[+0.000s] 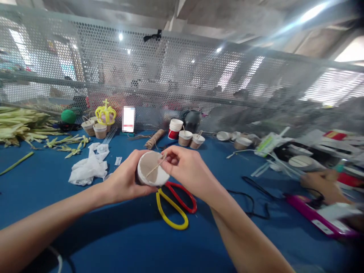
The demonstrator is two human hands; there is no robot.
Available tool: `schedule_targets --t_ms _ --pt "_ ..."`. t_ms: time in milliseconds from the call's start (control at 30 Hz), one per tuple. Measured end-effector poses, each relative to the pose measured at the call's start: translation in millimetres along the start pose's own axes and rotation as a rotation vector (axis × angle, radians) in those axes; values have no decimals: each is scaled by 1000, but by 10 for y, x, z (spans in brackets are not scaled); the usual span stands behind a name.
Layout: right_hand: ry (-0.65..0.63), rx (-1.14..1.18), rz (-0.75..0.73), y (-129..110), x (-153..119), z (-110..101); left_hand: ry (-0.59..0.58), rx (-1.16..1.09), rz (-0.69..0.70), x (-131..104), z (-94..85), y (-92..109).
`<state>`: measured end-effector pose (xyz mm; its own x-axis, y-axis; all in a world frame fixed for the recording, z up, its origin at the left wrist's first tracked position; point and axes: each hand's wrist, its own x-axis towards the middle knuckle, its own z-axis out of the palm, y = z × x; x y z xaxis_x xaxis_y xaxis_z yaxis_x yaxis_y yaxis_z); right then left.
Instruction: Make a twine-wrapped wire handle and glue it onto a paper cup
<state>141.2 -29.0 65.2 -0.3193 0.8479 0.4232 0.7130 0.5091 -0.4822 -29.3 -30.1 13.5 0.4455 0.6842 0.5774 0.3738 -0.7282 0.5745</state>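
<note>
My left hand is wrapped round a small cup with a white rim, tilted so that its hollow inside shows. Fingers of my right hand pinch a thin piece of twine at the cup's right edge; the twine runs across the opening. Below the cup, scissors with one yellow and one red handle lie on the blue table, their blades hidden behind the cup and my hands.
Crumpled white material lies left. Small cups, a twine roll and a yellow crown stand or lie behind. At right are black cords, a purple object and another person's hand.
</note>
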Motion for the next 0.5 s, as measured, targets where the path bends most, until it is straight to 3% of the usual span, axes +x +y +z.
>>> schedule_targets --t_ms 133,500 --pt "-68 -115 -11 -30 1 -18 -27 49 20 -6 14 -16" --pt "-21 -149 -50 6 7 34 -59 61 14 0 1 -12"
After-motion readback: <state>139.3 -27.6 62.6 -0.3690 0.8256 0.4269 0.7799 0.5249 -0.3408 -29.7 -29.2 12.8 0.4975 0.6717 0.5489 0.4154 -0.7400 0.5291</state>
